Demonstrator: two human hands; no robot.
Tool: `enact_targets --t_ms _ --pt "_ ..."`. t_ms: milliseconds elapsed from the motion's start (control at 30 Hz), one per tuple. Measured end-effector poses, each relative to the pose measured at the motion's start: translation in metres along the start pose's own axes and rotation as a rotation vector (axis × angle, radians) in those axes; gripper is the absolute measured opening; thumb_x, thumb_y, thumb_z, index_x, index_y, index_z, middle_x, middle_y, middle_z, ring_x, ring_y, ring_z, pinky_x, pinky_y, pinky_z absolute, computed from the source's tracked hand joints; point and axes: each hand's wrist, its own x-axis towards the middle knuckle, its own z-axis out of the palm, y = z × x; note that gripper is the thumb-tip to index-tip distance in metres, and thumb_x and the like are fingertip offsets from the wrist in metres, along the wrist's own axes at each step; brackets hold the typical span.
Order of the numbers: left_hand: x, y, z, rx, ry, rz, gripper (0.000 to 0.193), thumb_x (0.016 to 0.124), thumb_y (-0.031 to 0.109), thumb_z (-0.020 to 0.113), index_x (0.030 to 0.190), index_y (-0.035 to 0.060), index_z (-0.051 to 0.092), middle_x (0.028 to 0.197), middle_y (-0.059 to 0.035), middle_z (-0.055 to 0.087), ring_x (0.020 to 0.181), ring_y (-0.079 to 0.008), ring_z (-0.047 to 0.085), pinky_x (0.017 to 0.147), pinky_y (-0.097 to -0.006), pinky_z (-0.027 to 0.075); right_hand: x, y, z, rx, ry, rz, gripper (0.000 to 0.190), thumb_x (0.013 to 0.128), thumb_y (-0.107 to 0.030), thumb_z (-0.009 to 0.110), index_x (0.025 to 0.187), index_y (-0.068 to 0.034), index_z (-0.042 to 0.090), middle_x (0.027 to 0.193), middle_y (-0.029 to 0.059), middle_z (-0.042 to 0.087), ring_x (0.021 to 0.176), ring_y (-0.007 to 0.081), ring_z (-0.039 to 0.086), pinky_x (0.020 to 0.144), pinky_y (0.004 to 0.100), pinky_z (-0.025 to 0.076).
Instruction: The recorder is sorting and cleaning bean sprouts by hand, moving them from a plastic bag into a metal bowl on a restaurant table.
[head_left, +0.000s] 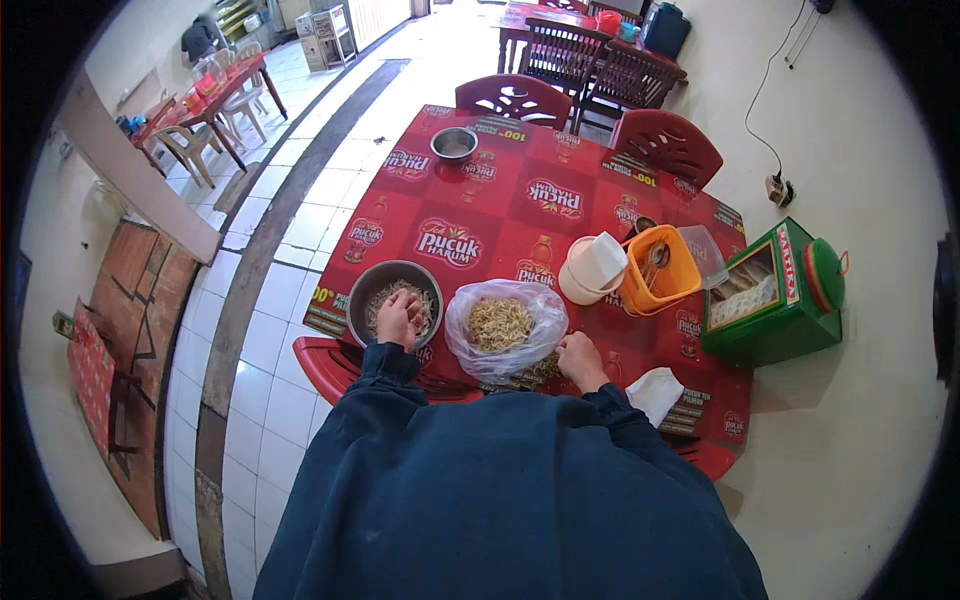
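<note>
My left hand (400, 319) is over a grey metal bowl (355, 307), its fingers curled above the pale bean sprouts (426, 306) inside. Whether it pinches a sprout is too small to make out. Right of the bowl, a clear plastic bag (466, 346) sits with its mouth spread around a heap of yellowish bean sprouts (500, 324). My right hand (583, 361) is low beside the bag's right edge, fingertips drawn together. Near those fingertips lies a small pile of greenish scraps (547, 367), partly behind the bag; anything in the fingers is hidden.
A red printed cloth (495, 202) covers the table. On it are a small metal bowl (454, 144), a cream container (581, 281), an orange cutlery basket (660, 262), a green tin (795, 330) and white paper (656, 394). Red chairs (514, 97) surround it. A person (199, 39) is far left.
</note>
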Motion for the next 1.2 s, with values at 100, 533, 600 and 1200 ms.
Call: enact_targets --t_ms 100,533,600,1200 --pt "-0.001 0.000 -0.002 0.027 -0.028 0.020 0.011 0.090 0.020 0.051 0.096 0.0123 0.048 0.081 0.0004 0.054 0.064 -0.0091 0.050 0.051 -0.0232 0.039 -0.001 -0.009 -0.005 -0.145 0.064 -0.015 0.015 0.070 -0.011 0.058 0.081 -0.008 0.067 0.084 0.0145 0.060 0.083 0.0304 0.059 0.073 0.0418 0.047" --pt "-0.001 -0.017 0.012 0.197 -0.116 0.086 0.012 0.085 0.011 0.054 0.095 0.0074 0.048 0.073 0.0016 0.051 0.057 -0.0074 0.046 0.047 -0.0203 0.036 0.056 -0.055 0.023 -0.232 0.194 -0.483 0.011 0.070 -0.016 0.059 0.075 -0.007 0.064 0.082 0.0126 0.060 0.078 0.0315 0.060 0.066 0.0434 0.047" --pt "-0.004 -0.018 0.010 0.237 -0.183 0.083 0.012 0.084 0.010 0.054 0.095 0.0059 0.050 0.074 0.0009 0.052 0.058 -0.0073 0.047 0.047 -0.0206 0.036 0.063 -0.053 0.034 -0.252 0.115 -0.437 0.015 0.072 -0.021 0.061 0.073 -0.006 0.062 0.082 0.0140 0.060 0.074 0.0328 0.060 0.064 0.0442 0.047" --pt "-0.070 -0.062 0.083 0.635 -0.588 -0.103 0.028 0.089 0.027 0.052 0.103 0.0033 0.058 0.085 0.0003 0.058 0.068 -0.0074 0.052 0.058 -0.0214 0.040 0.009 -0.085 -0.020 0.417 0.334 -0.408 0.015 0.069 -0.017 0.069 0.074 -0.004 0.064 0.070 0.0124 0.059 0.062 0.0247 0.058 0.057 0.0345 0.045"
